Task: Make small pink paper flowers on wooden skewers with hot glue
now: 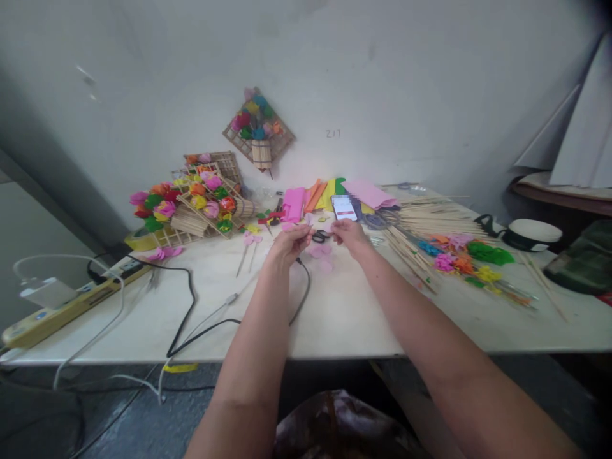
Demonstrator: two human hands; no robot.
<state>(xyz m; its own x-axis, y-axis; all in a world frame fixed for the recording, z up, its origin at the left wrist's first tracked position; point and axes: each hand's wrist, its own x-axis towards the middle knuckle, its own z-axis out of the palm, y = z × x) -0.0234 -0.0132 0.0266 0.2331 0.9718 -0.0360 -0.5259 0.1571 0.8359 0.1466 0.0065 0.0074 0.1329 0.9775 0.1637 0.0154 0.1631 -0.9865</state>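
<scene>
Over the middle of the table, my left hand (292,243) is closed in a pinch. Its fingertips meet around something too small and blurred to name. Facing it from the right, my right hand (349,233) has its thumb and fingers pressed together, and what they hold cannot be made out. Black-handled scissors (320,236) show between the two hands. Pink paper petals (324,264) lie just below them. Left of my left hand are small pink paper pieces (252,238) on thin sticks. A phone (345,209) with a lit screen stands behind my right hand.
Paper flowers on bamboo frames (196,204) crowd the left. Folded crepe paper (294,204) lies at the back. Bamboo sticks (430,217) and loose paper flowers (463,258) cover the right, near a white-topped cup (533,233). A power strip (81,306) and black cable (189,306) cross the left.
</scene>
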